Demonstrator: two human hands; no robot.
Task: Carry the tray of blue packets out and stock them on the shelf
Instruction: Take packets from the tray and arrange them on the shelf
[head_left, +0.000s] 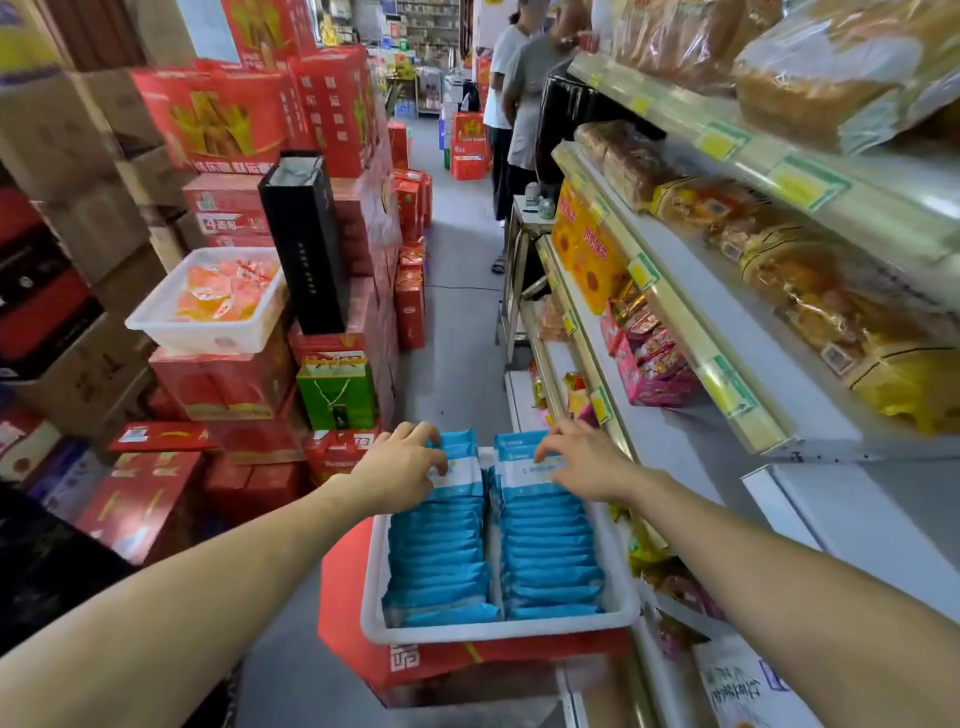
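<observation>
Left hand (402, 464) is curling its fingers over the top edges of the farthest blue packets (441, 556) in the left row, thumb pressing on their near face, so it is gripping a small bunch of them. Right hand (584, 464) is doing the same on the right row, with its fingers spread and bent over the far packets and its thumb against them.

The packets are standing on edge in two rows inside a white tray (498, 632). The tray is resting on a red carton (353, 639) in the aisle, just beside the shelf (670, 332) on the right. Bagged breads (810, 291) and pink packs (649, 364) are sitting on the shelf's tiers.

On the left, stacked red gift boxes (228, 119) are crowding the aisle. A second white tray (208, 338) of orange packets is sitting on them, with a tall black box (306, 244) beside it and a green gift bag (337, 400) below. Farther down the aisle, two people (524, 98) are standing near the shelf's far end. A small stand (522, 218) is standing against the shelf beside them.
</observation>
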